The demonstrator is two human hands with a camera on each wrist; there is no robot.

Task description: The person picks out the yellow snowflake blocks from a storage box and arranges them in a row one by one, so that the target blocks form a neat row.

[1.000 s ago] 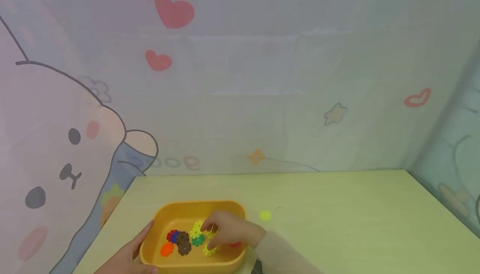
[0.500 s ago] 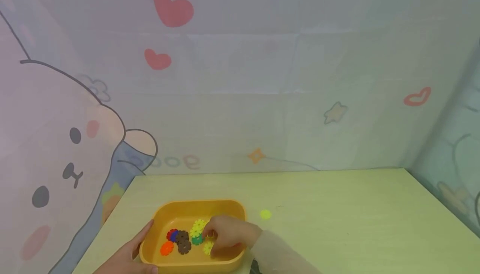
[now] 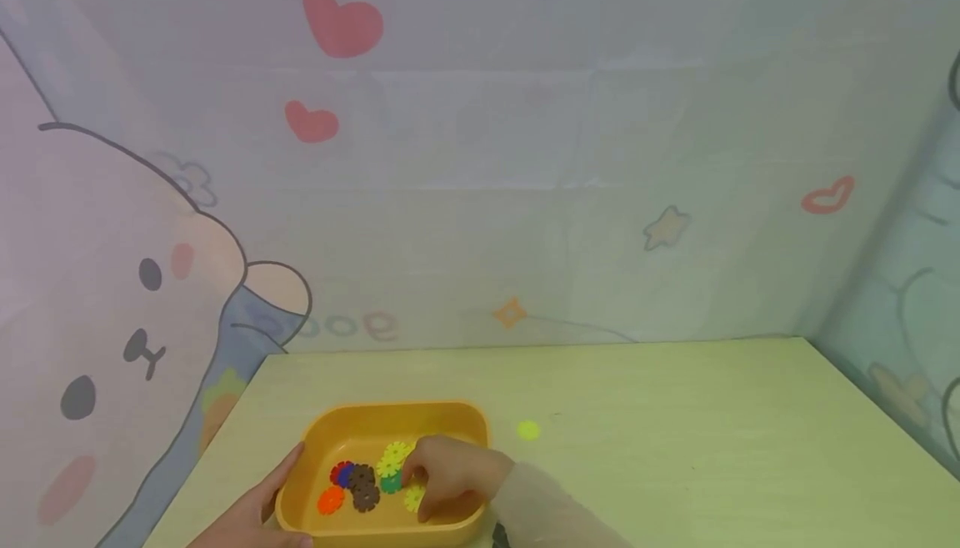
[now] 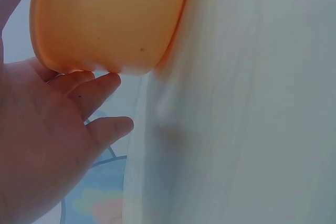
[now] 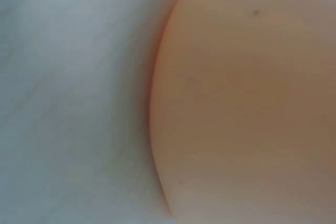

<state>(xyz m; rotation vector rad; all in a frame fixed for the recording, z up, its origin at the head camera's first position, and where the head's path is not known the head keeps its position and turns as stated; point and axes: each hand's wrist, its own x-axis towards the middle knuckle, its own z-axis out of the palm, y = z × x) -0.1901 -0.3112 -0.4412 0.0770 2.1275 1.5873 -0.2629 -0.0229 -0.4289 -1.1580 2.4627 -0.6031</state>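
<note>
A deep yellow plastic box (image 3: 390, 416) stands at the table's left front. My left hand (image 3: 258, 510) holds its left end, thumb at the near rim; in the left wrist view, fingertips press the outer wall. Inside lie toothed snowflake discs: an orange disc (image 3: 331, 500), a red one (image 3: 336, 473), a blue one (image 3: 346, 475), brown ones (image 3: 365, 496), a green one (image 3: 391, 482) and several yellow ones (image 3: 396, 453). My right hand (image 3: 453, 475) reaches over the right rim, fingers bent down beside the yellow discs; whether it pinches one is hidden. The right wrist view shows just the box's outer wall (image 5: 247, 98).
A lone yellow disc (image 3: 528, 430) lies on the pale table (image 3: 660, 431), right of the box. Behind rises a cloth backdrop (image 3: 480, 231) printed with hearts and a bear. A small dark object (image 3: 500, 535) shows below the right sleeve.
My right hand has lowered slightly into the box and its fingers have drawn in, now hiding the pinkish-red piece seen at the right. My left hand keeps its place on the box.
</note>
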